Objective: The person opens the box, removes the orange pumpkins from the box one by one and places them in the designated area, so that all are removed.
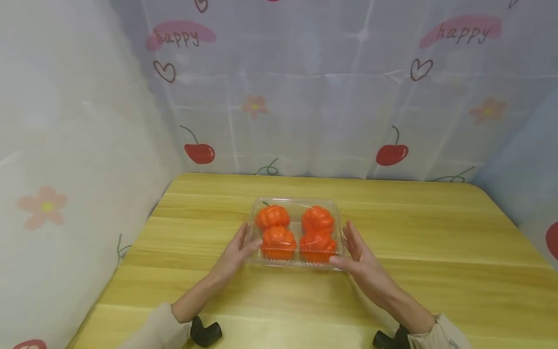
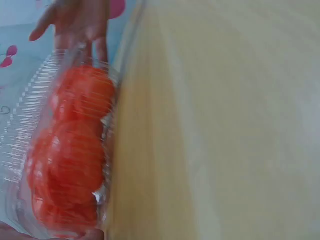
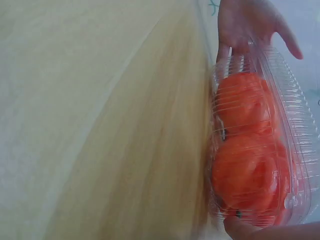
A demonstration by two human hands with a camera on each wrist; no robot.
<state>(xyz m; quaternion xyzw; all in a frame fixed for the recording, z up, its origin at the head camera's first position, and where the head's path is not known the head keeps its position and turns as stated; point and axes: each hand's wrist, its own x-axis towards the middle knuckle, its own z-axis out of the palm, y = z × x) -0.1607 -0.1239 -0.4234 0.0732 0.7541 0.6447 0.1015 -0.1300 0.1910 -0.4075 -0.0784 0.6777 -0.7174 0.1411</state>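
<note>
Both hands hold a clear plastic clamshell container (image 1: 296, 264) at its two short sides. Inside are several orange ribbed things that look like small pumpkins (image 1: 278, 242); a green stem shows at the back left one. My left hand (image 1: 234, 252) grips the left side, thumb over the lid's edge. On the right side, my right hand (image 1: 364, 264) grips it with the thumb at the front corner. In the left wrist view, the far right hand (image 2: 82, 20) has its fingers partly behind the clear wall. The right wrist view shows pumpkins (image 3: 245, 170) through the ridged plastic.
The container is over a wood-grain table (image 1: 414, 218). Behind it hangs a pale curtain (image 1: 305, 131) printed with cherries, hearts and flowers, and another curtain (image 1: 87, 145) stands at the left. Black angled pieces (image 1: 206, 332) sit at both wrists.
</note>
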